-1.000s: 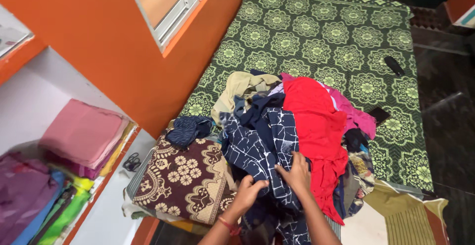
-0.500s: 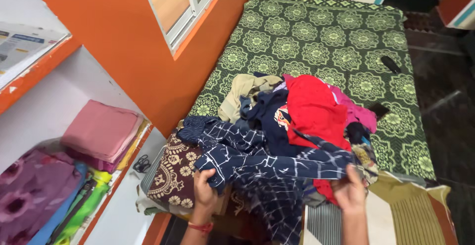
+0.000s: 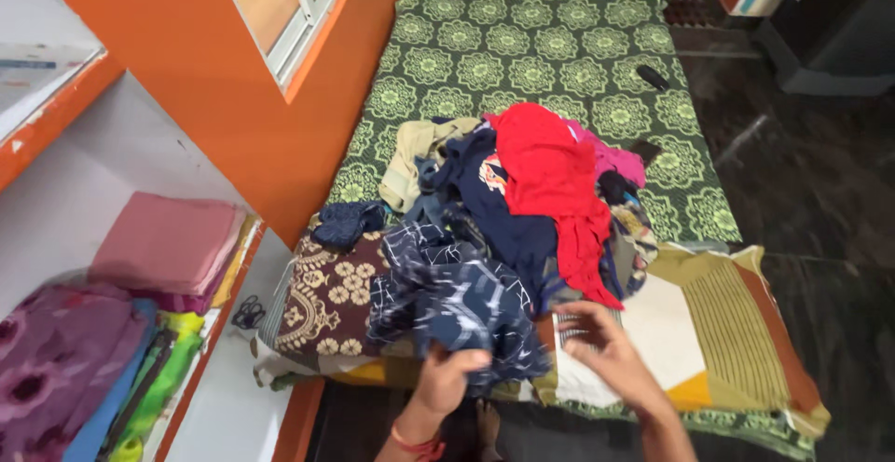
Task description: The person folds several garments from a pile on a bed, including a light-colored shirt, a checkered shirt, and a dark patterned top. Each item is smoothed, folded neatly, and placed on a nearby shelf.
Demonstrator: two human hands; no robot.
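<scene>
A navy garment with white crackle lines (image 3: 447,299) hangs bunched at the near end of the bed. My left hand (image 3: 447,375) grips its lower edge. My right hand (image 3: 597,343) is open beside it, fingers spread and blurred, over a striped cloth (image 3: 643,322). Behind lies a pile of clothes with a red garment (image 3: 550,178) on top, a dark blue one (image 3: 503,210), a beige one (image 3: 415,150) and a pink one (image 3: 611,156).
The bed has a green floral cover (image 3: 522,52) with a black remote (image 3: 653,77) and a dark phone (image 3: 645,151). A maroon patterned pillow (image 3: 326,303) lies at left. Wall shelves (image 3: 140,266) hold folded cloth and scissors (image 3: 247,313). Dark floor (image 3: 820,201) at right.
The navy garment was held spread between both hands; now it is bunched in my left hand and my right hand has let go. The view has shifted back.
</scene>
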